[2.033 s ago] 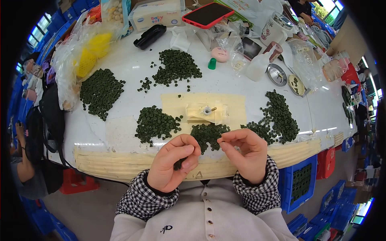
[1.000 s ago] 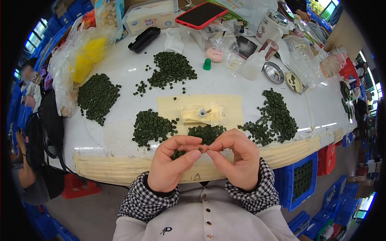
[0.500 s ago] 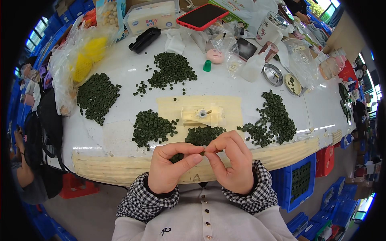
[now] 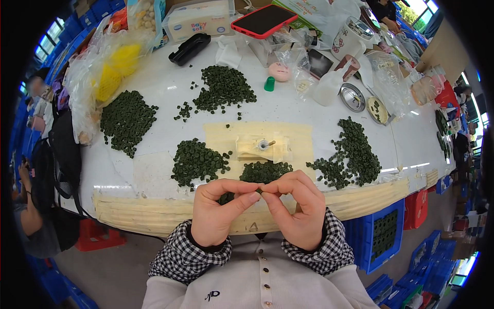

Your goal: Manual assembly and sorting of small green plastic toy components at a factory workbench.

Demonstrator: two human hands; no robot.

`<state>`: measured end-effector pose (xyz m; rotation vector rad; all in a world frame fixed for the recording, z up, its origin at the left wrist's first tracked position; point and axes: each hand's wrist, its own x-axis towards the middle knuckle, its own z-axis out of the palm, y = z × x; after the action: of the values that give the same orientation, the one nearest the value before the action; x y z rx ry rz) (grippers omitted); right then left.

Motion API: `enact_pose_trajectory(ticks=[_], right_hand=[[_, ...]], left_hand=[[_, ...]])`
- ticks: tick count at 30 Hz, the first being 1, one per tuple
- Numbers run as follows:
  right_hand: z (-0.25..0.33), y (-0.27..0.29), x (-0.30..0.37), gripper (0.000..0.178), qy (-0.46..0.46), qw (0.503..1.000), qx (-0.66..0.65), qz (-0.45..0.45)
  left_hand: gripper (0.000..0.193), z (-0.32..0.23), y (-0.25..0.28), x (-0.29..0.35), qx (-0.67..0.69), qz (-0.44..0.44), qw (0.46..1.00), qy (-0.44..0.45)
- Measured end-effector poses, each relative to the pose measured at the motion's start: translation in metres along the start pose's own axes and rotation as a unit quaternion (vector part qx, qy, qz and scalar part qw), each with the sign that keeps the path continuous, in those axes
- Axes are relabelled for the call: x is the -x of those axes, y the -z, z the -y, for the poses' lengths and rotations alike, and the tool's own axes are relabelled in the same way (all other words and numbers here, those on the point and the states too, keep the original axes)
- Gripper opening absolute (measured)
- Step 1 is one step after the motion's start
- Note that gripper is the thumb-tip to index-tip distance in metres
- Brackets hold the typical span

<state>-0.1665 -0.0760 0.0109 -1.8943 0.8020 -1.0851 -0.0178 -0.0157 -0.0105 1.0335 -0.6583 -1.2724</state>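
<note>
A tiny green piece (image 4: pixel 259 191) is mostly hidden between the left hand (image 4: pixel 218 208) and right hand (image 4: pixel 297 208), lower centre; a person (image 4: pixel 383 11) is cropped by the top edge, upper right.

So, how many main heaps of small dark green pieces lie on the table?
5: far-left heap, upper-middle heap, front-left heap, front-middle heap and right heap, its joined spread counted as one. The left hand and right hand may hide more.
</note>
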Motion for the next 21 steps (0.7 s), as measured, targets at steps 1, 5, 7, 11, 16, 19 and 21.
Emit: enact_pose_trajectory(ticks=[1,5,7,11,16,19,21], right_hand=[[-0.001,-0.001,0.001,0.017,-0.011,1.0,-0.012,-0.001],[-0.007,-0.003,0.006,0.016,-0.091,0.987,-0.131,0.015],[-0.005,-0.004,0.008,0.015,-0.158,0.962,-0.223,0.018],[-0.007,-0.003,0.008,0.016,-0.164,0.952,-0.256,0.031],[-0.007,-0.002,0.007,0.017,-0.044,0.996,-0.079,0.028],[0.002,0.002,0.001,0.017,0.013,0.999,-0.005,0.029],[-0.002,0.006,0.0,0.017,-0.002,0.998,-0.043,0.048]], left_hand=[[0.014,0.0,-0.001,0.0,0.007,-0.004,1.0,-0.001],[0.014,0.0,0.001,0.001,0.025,-0.013,1.0,0.0],[0.014,0.0,0.001,0.001,0.032,-0.013,0.999,-0.001],[0.014,-0.001,-0.001,0.001,0.033,-0.023,0.999,-0.002],[0.015,-0.001,0.003,0.0,0.086,-0.009,0.995,0.041],[0.015,-0.003,0.008,0.0,0.138,0.026,0.987,0.079],[0.015,-0.004,0.007,-0.001,0.149,0.051,0.983,0.091]])
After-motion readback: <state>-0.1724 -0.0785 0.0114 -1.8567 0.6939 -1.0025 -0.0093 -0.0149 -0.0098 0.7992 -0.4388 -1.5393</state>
